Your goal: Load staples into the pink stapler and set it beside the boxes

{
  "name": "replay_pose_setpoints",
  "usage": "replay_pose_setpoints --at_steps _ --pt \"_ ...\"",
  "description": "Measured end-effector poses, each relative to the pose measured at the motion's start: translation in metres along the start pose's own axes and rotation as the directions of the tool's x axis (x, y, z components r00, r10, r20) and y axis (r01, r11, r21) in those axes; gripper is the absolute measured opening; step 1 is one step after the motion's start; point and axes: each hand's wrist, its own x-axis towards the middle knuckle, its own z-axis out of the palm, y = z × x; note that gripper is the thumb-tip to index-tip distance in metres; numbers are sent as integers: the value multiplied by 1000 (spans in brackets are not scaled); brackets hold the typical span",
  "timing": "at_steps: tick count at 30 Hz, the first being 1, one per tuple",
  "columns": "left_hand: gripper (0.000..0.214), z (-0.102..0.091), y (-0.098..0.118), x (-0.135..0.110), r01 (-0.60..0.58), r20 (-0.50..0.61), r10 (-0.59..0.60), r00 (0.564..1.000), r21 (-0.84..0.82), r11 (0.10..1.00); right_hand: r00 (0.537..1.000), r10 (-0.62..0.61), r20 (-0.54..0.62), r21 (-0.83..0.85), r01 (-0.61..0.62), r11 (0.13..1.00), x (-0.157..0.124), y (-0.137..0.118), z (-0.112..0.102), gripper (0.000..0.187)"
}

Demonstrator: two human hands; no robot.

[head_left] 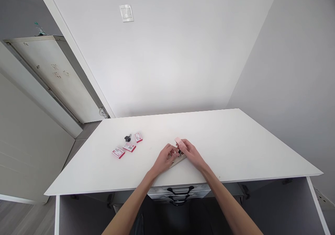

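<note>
A stapler (178,161) lies near the front middle of the white tabletop, its pale base on the surface and its pink upper arm (179,141) raised. My right hand (193,154) is closed around the pink arm from the right. From the left, my left hand (164,157) has its fingers curled and pinched at the dark middle part of the stapler. The fingers hide most of the stapler, and whether anything small sits between the left fingertips is hidden. Left of my hands lie small red-and-white boxes, one box (129,146) nearest the middle.
Another box (118,153) and a third box (138,137) lie beside a small black object (128,138) with a metal-looking end. The white table (235,144) meets a wall at the back. Below its front edge are drawers with black handles (180,190).
</note>
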Motion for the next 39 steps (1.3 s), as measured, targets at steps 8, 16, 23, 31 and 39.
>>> replay_pose_setpoints --at_steps 8,16,23,31,39 --pt "28 -3 -2 0 16 -42 -19 999 -84 996 1000 11 -17 -11 -11 1000 0 -1 0 51" --pt "33 -9 2 3 45 -87 -59 994 -161 986 1000 18 -16 12 -18 1000 -2 -3 0 45" --pt "38 -14 -10 3 121 -231 -250 940 -460 879 998 27 -56 -68 -30 997 0 1 2 46" --pt "40 -11 -14 1 144 -313 -328 891 -490 860 986 2 -169 -186 -34 982 0 7 6 43" --pt "38 -11 -7 -3 139 -258 -271 927 -436 889 952 -135 -276 -357 29 934 6 28 8 48"
